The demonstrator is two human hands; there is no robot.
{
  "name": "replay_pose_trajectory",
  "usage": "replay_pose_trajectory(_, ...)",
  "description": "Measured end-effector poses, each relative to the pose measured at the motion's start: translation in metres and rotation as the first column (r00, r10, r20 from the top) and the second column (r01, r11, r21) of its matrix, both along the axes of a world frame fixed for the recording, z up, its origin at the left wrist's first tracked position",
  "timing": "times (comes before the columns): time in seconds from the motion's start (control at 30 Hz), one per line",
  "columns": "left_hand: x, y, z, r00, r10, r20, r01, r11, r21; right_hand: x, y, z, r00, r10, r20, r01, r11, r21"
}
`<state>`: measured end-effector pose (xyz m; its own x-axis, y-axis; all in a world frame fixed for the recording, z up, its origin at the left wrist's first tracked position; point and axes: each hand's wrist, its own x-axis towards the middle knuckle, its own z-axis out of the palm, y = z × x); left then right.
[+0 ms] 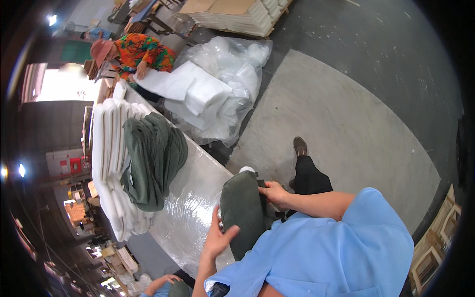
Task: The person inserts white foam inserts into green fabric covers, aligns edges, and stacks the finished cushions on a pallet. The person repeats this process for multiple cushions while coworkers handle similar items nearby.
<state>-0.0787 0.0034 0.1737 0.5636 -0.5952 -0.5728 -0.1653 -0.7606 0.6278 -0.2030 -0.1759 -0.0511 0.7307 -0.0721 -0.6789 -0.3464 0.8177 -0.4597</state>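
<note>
A dark green cushion (242, 210) in a fabric cover stands at the wrapped table's edge, close against my blue shirt. White padding (247, 169) shows at its far end. My left hand (218, 233) is at the cushion's left side, open, with thumb and fingers spread apart; the fingertips are by its edge. On the opposite side, my right hand (275, 193) has its fingers closed on the cover's edge, near dark strips of fabric. Part of those fingers is hidden behind the edge.
Folded green covers (153, 158) lie against a stack of white cushion pads (110, 153) on the plastic-wrapped table (185, 210). A co-worker (143, 52) handles white wadding (198, 89) beside a clear plastic bag (242, 59). Wooden frames (430, 255) stand at right; another person sits lower left.
</note>
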Motion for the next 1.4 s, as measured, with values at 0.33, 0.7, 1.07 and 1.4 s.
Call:
replay_pose_trajectory(0.33,0.093,-0.24,-0.101,0.762,-0.6,-0.244,0.648,0.707,0.284,-0.006,0.001,0.0,0.99,-0.142,-0.003,0.135,0.935,0.327)
replay_pose_trajectory(0.7,0.096,-0.277,-0.166,0.353,-0.696,-0.626,0.898,0.065,0.434,0.001,0.006,-0.009,0.954,-0.299,-0.017,0.296,0.93,0.22)
replay_pose_trajectory(1.07,0.1,-0.262,-0.17,0.198,-0.83,-0.522,0.952,0.036,0.303,0.013,0.004,-0.012,0.932,-0.358,-0.05,0.36,0.91,0.207)
replay_pose_trajectory(1.4,0.117,-0.219,-0.193,0.63,-0.489,-0.603,0.716,0.667,0.206,0.019,0.002,-0.009,0.945,-0.319,-0.079,0.325,0.942,0.082)
